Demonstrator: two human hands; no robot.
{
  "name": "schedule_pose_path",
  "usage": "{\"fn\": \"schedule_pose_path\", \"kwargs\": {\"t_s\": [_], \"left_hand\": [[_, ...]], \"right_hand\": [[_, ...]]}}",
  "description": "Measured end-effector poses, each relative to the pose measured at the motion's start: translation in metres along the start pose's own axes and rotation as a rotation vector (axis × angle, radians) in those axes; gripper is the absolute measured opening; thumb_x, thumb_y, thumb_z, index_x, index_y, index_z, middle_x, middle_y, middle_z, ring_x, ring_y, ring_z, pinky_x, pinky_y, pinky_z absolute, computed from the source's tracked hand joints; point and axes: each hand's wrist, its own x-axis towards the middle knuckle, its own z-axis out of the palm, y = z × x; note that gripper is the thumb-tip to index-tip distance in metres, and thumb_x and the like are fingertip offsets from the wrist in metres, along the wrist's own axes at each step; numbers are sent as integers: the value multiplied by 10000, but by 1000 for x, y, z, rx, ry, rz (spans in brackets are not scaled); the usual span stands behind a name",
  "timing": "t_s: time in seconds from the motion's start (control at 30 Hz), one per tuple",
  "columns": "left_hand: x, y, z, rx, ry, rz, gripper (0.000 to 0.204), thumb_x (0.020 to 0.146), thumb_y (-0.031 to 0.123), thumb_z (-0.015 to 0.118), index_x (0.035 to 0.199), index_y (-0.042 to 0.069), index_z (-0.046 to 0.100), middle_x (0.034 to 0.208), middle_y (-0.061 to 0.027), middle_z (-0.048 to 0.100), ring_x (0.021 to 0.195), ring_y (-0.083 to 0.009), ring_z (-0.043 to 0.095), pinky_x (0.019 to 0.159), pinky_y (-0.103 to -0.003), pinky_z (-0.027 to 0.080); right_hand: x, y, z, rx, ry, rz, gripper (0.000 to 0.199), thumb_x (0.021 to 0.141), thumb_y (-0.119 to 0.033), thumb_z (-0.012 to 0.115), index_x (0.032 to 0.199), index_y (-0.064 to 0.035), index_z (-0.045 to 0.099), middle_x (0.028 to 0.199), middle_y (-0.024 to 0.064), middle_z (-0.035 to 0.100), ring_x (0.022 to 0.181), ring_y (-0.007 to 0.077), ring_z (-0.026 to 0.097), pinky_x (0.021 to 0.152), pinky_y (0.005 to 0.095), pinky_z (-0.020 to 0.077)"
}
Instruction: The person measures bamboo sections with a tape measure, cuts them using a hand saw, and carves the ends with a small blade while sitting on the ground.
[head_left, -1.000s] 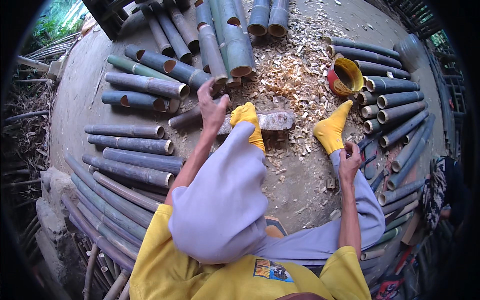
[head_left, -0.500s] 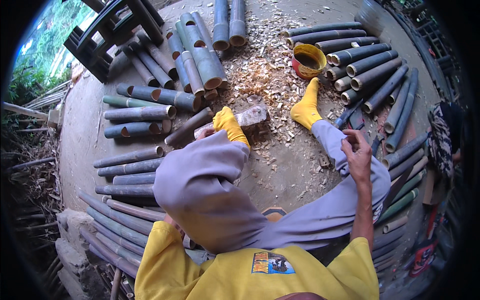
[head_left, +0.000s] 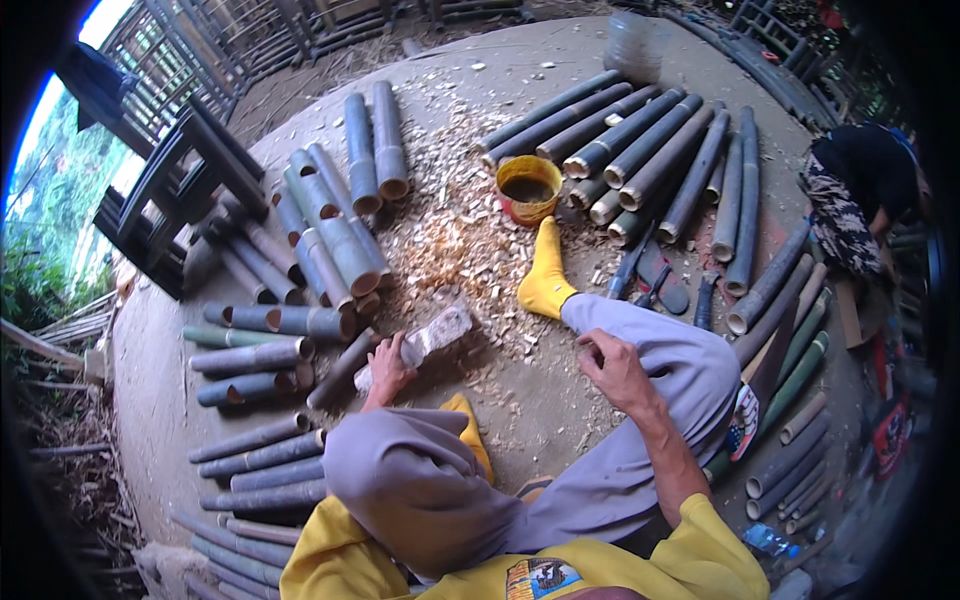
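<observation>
My left hand (head_left: pixel 388 372) lies across the near left end of a rough wooden block (head_left: pixel 440 330), fingers bent over it. Right beside that hand is a short dark bamboo tube (head_left: pixel 338 373) on the ground. Above my bent right leg hangs my right hand (head_left: pixel 612 368), fingers loosely curled, nothing showing in them. Wood chips (head_left: pixel 455 245) are scattered beyond the block. My right foot in a yellow sock (head_left: pixel 547 275) is stretched out near a red and yellow bucket (head_left: pixel 529 190); the left foot (head_left: pixel 470 437) is tucked below the block.
Notched bamboo tubes (head_left: pixel 335 235) lie at the far left, with plain tubes (head_left: pixel 262 450) nearer. More tubes (head_left: pixel 650 140) fan out at the far right. Knife-like tools (head_left: pixel 652 285) lie beyond my right knee. Another person (head_left: pixel 850 200) bends at the right edge; a dark chair (head_left: pixel 185 185) stands far left.
My left foot has come off the block and drawn back, uncovering my left hand there. The whole view has shifted, showing more of the far ground. My right hand stays curled above the leg.
</observation>
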Motion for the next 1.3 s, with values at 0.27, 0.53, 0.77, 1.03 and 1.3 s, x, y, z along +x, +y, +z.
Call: {"fn": "schedule_pose_path", "kwargs": {"t_s": [0.27,0.53,0.77,1.03,1.3], "left_hand": [[-11,24,-69,-1240,-577,-13,628,619,299,718,1123,-33,544,991,-68,595,927,-149,541,826,-289,423],[-61,-29,-72,-1143,-512,-466,802,583,296,766,1221,-73,450,1092,-197,550,1055,-284,512,917,-367,398],[-119,-69,-83,-1047,-92,-768,820,586,299,768,1233,-76,433,1113,-215,534,1062,-304,506,926,-378,393],[-150,-101,-65,-752,216,-1083,840,589,301,769,1247,-80,413,1136,-235,515,1071,-327,499,936,-390,387],[-153,-132,-46,-516,347,-1341,861,592,304,771,1261,-84,392,1160,-256,497,1080,-350,492,946,-403,381]], "right_hand": [[0,9,4,-19,-77,86,204,791,-68,598,975,14,561,760,179,615,693,294,632,644,372,491],[-11,33,28,-183,-294,66,260,787,-117,547,1019,0,548,870,196,626,831,364,613,761,434,478],[32,7,93,-104,-703,-83,277,734,-87,549,987,26,552,871,240,612,854,362,613,755,446,483],[76,61,219,-349,-221,-125,387,752,-253,644,1023,-13,507,920,219,535,876,385,544,753,467,454],[92,65,271,-370,-209,198,630,686,-259,709,1206,-73,405,1130,190,492,1046,350,476,821,485,441]]}}
